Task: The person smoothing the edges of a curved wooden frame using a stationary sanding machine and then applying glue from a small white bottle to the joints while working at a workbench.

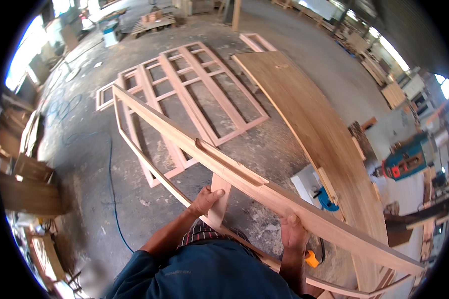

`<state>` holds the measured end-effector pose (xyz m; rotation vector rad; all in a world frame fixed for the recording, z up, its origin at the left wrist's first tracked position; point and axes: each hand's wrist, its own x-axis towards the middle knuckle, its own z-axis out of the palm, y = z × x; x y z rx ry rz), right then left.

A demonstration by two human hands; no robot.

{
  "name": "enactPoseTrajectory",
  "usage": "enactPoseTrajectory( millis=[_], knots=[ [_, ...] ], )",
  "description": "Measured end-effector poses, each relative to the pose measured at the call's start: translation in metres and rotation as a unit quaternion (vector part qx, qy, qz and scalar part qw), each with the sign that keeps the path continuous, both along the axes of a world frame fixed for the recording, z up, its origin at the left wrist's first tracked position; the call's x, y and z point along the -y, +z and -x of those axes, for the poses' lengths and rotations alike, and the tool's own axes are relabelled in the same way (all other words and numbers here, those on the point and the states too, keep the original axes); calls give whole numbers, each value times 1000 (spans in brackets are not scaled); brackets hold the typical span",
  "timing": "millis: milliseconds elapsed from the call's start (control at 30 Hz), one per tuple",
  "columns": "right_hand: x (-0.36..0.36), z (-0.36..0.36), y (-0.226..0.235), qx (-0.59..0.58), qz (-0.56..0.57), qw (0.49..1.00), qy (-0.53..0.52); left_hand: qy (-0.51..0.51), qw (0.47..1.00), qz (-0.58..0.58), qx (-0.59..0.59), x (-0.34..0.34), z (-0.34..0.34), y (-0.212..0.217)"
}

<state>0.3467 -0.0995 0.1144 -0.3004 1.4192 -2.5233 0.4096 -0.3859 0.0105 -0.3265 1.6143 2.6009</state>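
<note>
A long, narrow wooden frame (314,212) of pale pinkish wood is held up across my body, slanting from upper left to lower right. My left hand (207,200) is closed round its short crosspiece (219,197), the thumb lying on the near face. My right hand (293,231) grips the long far rail from the near side, thumb up against its face; its other fingers are mostly hidden. Along the middle of that rail lies a recess with a dark curved edge (229,163). The frame's near rail (152,169) passes close in front of my body.
Several similar wooden frames (189,94) lie on the concrete floor ahead. At the right stands a long wooden board bench (304,104), with a blue round tool (327,198) beside it. A blue hose (111,184) trails over the floor at left. An orange-yellow object (312,259) is near my right forearm.
</note>
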Motion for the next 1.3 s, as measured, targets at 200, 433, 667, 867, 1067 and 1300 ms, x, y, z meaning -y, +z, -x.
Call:
enactPoseTrajectory(
  millis=[200, 433, 667, 867, 1067, 1300],
  knots=[
    [31, 32, -11, -17, -136, 989, 55, 65, 996, 12, 57, 24, -11, -22],
    [82, 42, -15, 20, -110, 990, 80, 129, 989, -32, 69, 40, -27, -27],
    [161, 37, -16, 63, -69, 989, 111, 170, 981, -77, 57, 96, -56, -39],
    [239, 25, -4, 52, -55, 985, 152, 213, 965, -147, 35, 151, -84, -38],
    [294, 29, -2, 59, -63, 979, 186, 265, 950, -163, 25, 182, -97, -33],
    [354, 57, 2, 31, -71, 951, 299, 362, 922, -133, 7, 200, -96, -41]
  ],
)
